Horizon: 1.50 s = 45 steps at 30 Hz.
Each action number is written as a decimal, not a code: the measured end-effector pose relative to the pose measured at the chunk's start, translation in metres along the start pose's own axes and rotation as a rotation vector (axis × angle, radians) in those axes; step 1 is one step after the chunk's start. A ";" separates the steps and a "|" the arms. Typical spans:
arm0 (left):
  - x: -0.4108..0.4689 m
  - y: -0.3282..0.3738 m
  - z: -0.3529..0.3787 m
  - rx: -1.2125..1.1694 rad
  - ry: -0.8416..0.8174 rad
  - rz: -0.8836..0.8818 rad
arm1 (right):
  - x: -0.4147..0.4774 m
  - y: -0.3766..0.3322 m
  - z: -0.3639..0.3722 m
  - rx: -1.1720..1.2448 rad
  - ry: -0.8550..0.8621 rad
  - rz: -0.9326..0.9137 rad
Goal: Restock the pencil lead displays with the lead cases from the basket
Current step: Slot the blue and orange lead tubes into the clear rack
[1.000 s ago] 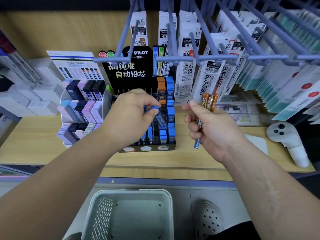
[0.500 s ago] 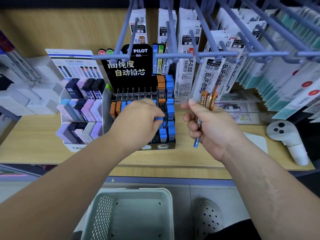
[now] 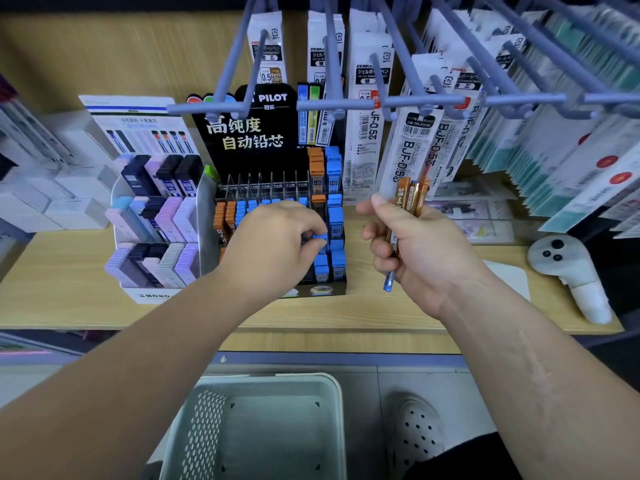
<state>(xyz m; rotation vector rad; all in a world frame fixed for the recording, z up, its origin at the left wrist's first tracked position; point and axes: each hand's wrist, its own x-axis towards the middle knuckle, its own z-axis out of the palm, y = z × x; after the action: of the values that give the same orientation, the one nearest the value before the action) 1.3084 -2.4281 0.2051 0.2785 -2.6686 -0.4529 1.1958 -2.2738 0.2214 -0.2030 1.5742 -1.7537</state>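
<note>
Left hand (image 3: 273,247) lower than before; I pinch blue lead case (image 3: 320,237) by cap, partly in slot of Pilot display (image 3: 256,133) on bench (image 3: 62,282). Right hand (image 3: 422,251) grips bunch of orange lead cases (image 3: 410,195). Push straight down, stay in blue row, don't bump neighbours.

The black tiered Pilot lead display (image 3: 256,133) stands upright on the wooden shelf (image 3: 62,282), its slots holding rows of orange-capped and blue-capped cases. One blue-capped lead case (image 3: 320,237) is pinched in the left hand (image 3: 273,244) over the right-side slots. A bundle of slim orange lead cases (image 3: 412,195) stands in the right hand (image 3: 422,251). The pale perforated plastic basket (image 3: 263,382) sits below.
</note>
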 end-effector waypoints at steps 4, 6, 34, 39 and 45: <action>0.004 0.000 -0.001 0.024 -0.035 0.001 | 0.000 0.001 0.000 -0.008 -0.001 0.000; 0.008 0.000 -0.005 0.020 -0.045 -0.027 | 0.000 0.001 0.000 -0.005 -0.001 0.002; 0.043 -0.012 0.002 0.203 0.008 -0.095 | -0.010 -0.004 -0.001 0.069 -0.357 0.136; 0.040 -0.014 0.002 0.202 -0.008 -0.101 | -0.010 -0.004 0.003 0.064 -0.363 0.148; 0.038 -0.016 0.003 0.129 0.023 -0.117 | -0.005 -0.003 0.002 0.087 -0.243 0.161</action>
<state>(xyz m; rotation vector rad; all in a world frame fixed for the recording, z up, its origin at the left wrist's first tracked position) 1.2754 -2.4518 0.2106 0.4779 -2.6724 -0.3115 1.1997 -2.2722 0.2261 -0.2308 1.3007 -1.6033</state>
